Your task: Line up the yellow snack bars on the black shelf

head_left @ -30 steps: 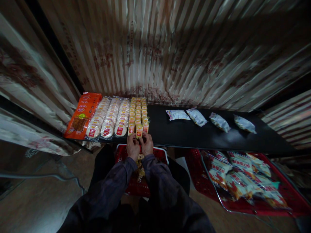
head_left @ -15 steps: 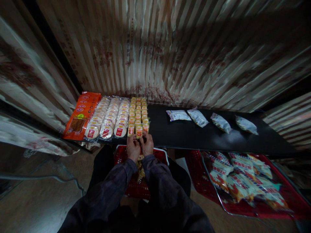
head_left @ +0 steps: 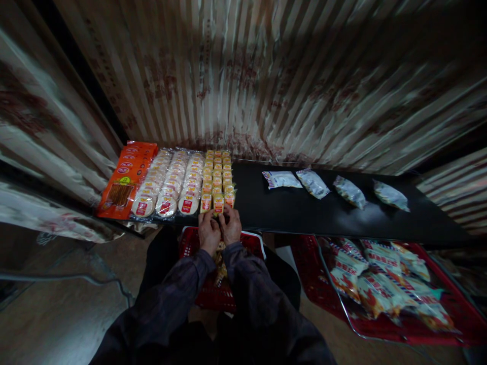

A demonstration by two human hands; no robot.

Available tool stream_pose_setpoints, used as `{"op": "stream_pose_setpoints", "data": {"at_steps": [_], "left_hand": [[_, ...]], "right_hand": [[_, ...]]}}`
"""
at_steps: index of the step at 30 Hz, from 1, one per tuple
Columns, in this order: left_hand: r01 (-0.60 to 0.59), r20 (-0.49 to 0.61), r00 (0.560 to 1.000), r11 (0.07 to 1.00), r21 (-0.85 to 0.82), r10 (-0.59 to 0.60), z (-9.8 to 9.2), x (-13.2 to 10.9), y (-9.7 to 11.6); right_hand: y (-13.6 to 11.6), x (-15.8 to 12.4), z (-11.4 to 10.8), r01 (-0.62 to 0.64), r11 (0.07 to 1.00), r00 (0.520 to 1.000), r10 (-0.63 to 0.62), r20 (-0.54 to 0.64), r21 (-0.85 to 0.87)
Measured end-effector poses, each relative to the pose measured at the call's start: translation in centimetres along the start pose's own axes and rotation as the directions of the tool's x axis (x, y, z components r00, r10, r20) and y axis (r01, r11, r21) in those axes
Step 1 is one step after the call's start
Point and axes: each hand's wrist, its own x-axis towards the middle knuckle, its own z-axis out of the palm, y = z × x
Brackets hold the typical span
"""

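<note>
Three rows of small yellow snack packets [head_left: 217,177] stand at the front left part of the black shelf [head_left: 254,203]. My left hand [head_left: 209,234] has its fingers bent against the front of these rows, gripping low on the front packets. Beside it, my right hand [head_left: 230,228] curls its fingertips onto the middle and right front packets. Both thumbs come close together below the middle front packet [head_left: 218,203]. Under my hands a red basket [head_left: 249,246] stands between my legs, with more yellow-wrapped packets [head_left: 220,276] in it, partly hidden by my forearms.
Left of the yellow rows are several rows of round white packaged crackers [head_left: 166,205] and an orange snack bag [head_left: 127,177]. Several silvery bags [head_left: 314,183] lie on the right of the shelf. A second red basket [head_left: 464,317] holds larger snack bags [head_left: 380,294]. Striped curtain [head_left: 243,91] hangs behind.
My hands stay at the front of the yellow packets with hardly any movement. The view has shifted very slightly; nothing has visibly been lifted or let go.
</note>
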Motion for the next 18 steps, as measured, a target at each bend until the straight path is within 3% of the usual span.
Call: {"op": "stream_pose_setpoints", "data": {"at_steps": [8, 18], "left_hand": [[-0.026, 0.015, 1.000, 0.996, -0.082, 0.028, 0.03, -0.16, -0.38], [-0.138, -0.001, 0.990, 0.990, -0.006, 0.138, -0.27, -0.50, -0.31]], "right_hand": [[0.42, 0.17, 0.14, 0.013, 0.999, 1.000, -0.012, 0.028, -0.047], [0.16, 0.39, 0.19, 0.013, 0.996, 0.998, -0.008, 0.058, -0.086]]}}
